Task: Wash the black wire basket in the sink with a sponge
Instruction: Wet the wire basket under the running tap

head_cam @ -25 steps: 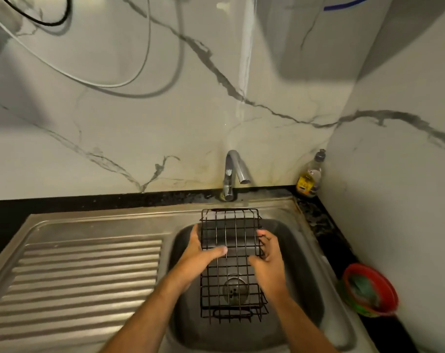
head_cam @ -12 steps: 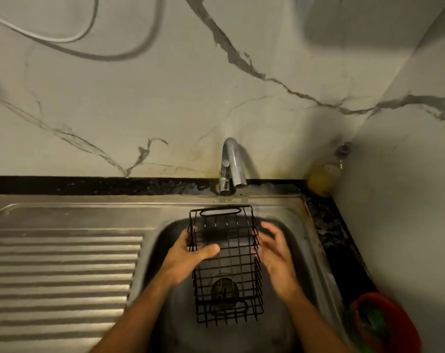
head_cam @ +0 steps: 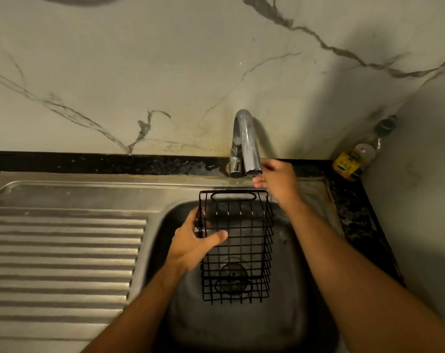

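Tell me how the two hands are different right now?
The left hand grips the side of the black wire basket, thumb hooked inside it; the right hand holds nothing, fingers loose. The left hand is low over the sink; the right hand reaches up beside the tap's spout. Both are bare, and neither has a sponge.
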Tool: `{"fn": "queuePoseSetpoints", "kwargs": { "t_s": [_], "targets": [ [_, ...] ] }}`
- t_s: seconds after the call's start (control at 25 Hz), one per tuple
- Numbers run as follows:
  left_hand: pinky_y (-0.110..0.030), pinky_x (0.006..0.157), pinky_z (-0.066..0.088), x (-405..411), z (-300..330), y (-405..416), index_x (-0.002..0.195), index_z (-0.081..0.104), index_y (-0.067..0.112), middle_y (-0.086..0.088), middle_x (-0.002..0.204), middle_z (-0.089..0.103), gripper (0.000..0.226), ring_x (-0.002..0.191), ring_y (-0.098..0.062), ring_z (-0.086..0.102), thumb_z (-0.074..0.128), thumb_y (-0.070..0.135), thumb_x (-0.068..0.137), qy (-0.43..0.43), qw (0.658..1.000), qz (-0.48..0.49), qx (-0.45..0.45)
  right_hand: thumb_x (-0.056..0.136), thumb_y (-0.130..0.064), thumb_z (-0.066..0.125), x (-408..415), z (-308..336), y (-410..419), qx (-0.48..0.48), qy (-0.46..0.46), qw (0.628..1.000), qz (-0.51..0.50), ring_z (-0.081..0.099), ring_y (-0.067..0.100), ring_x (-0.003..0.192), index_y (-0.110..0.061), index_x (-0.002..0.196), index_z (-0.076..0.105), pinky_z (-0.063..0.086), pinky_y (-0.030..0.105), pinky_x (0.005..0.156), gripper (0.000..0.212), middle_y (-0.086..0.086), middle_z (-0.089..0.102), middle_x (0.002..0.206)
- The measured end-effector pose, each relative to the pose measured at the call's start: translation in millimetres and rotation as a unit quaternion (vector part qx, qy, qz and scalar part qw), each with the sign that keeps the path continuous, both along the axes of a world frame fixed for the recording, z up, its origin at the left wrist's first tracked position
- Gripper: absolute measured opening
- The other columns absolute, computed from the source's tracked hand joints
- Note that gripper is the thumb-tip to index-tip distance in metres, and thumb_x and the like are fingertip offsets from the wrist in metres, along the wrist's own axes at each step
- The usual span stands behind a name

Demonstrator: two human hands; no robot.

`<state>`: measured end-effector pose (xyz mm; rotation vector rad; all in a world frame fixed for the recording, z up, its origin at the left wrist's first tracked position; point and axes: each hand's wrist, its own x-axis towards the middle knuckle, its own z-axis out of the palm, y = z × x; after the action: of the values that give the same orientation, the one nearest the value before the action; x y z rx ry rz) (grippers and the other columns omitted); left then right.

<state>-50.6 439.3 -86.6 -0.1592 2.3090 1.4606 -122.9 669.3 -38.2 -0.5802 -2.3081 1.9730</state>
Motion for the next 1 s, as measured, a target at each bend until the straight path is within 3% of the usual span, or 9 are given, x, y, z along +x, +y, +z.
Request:
{"fn": "queuePoseSetpoints", "kwargs": {
  "t_s": [0.08,0.2,0.32,0.44,0.6,0.76,0.88,0.92,1.0],
  "targets": [
    [-0.026,0.097,0.045,-0.7,-4.8,-1.9,0.129,0.053,0.044,0.016,0.106,0.072,0.074,0.106,0.0,0.062,0.085,0.054,0.064,0.001,1.0,-0.013,-0.002,0.095,-0.006,0.061,-18.1,-1.9,-3.4,0.049,-0.01,0.997,0.056,0.066,0.021,0.068,-0.025,0.094,0.069,0.06,0.028,0.061,0.021,0.006,0.071,0.086],
    [-0.032,0.101,0.049,-1.3,-8.5,-4.5,0.131,0.05,0.047,0.016,0.109,0.071,0.087,0.109,-0.005,0.064,0.078,0.068,0.052,0.007,1.0,-0.025,-0.013,0.1,-0.008,0.056,-43.2,-8.7,-3.6,0.081,-0.027,0.989,0.117,0.066,0.024,0.064,-0.009,0.105,0.073,0.059,0.042,0.065,0.018,0.02,0.072,0.1],
    [-0.038,0.103,0.051,-2.1,-13.5,-7.5,0.132,0.048,0.047,0.013,0.109,0.071,0.089,0.108,-0.008,0.066,0.078,0.069,0.052,0.009,1.0,-0.017,-0.011,0.103,-0.006,0.033,-63.3,-10.3,1.5,0.069,-0.094,0.98,0.16,0.062,0.034,0.084,0.008,0.119,0.063,0.052,0.051,0.085,0.037,0.034,0.064,0.112],
    [-0.038,0.105,0.05,-3.2,-16.1,-7.9,0.133,0.049,0.045,0.014,0.108,0.071,0.087,0.108,-0.005,0.065,0.082,0.064,0.055,0.011,1.0,-0.001,0.0,0.103,-0.003,0.03,-68.3,-14.0,6.2,0.039,-0.107,0.979,0.167,0.06,0.036,0.093,0.009,0.117,0.064,0.048,0.053,0.096,0.039,0.037,0.06,0.122],
    [-0.033,0.103,0.05,-0.3,-15.3,-5.1,0.137,0.048,0.039,0.016,0.111,0.068,0.081,0.109,-0.001,0.061,0.088,0.045,0.067,0.025,1.0,-0.004,0.007,0.098,-0.004,0.06,-72.4,-13.5,13.7,0.103,-0.084,0.967,0.218,0.075,0.024,0.076,-0.016,0.093,0.075,0.058,0.051,0.086,0.02,0.016,0.076,0.097],
    [-0.035,0.101,0.052,2.7,-20.3,-2.3,0.138,0.045,0.044,0.015,0.116,0.064,0.092,0.112,-0.007,0.061,0.08,0.064,0.055,0.025,0.999,-0.022,0.0,0.097,-0.009,0.062,-86.4,-13.4,21.2,0.124,-0.116,0.951,0.26,0.075,0.026,0.084,-0.006,0.112,0.073,0.058,0.05,0.087,0.018,0.011,0.077,0.093],
    [-0.034,0.1,0.052,4.9,-25.1,0.7,0.133,0.042,0.053,0.018,0.119,0.061,0.089,0.115,-0.008,0.059,0.079,0.067,0.054,0.027,0.999,-0.033,-0.009,0.093,-0.014,0.069,-88.1,-6.2,16.0,0.205,-0.091,0.93,0.29,0.074,0.026,0.073,-0.006,0.107,0.074,0.062,0.048,0.076,0.017,0.01,0.076,0.082],
    [-0.033,0.1,0.051,5.7,-25.9,1.5,0.133,0.041,0.054,0.019,0.119,0.06,0.089,0.115,-0.007,0.058,0.079,0.068,0.054,0.028,0.999,-0.037,-0.009,0.09,-0.018,0.073,-88.2,-5.5,11.4,0.238,-0.075,0.923,0.292,0.072,0.024,0.066,-0.007,0.104,0.076,0.062,0.044,0.07,0.018,0.008,0.075,0.076],
    [-0.036,0.101,0.052,6.5,-26.8,3.0,0.136,0.041,0.051,0.02,0.12,0.059,0.093,0.115,-0.006,0.058,0.079,0.068,0.053,0.026,0.999,-0.041,-0.009,0.091,-0.022,0.072,-83.8,-10.2,-2.0,0.27,-0.044,0.922,0.273,0.063,0.011,0.054,-0.003,0.101,0.077,0.056,0.023,0.054,0.022,-0.003,0.069,0.063]
  ]
}}
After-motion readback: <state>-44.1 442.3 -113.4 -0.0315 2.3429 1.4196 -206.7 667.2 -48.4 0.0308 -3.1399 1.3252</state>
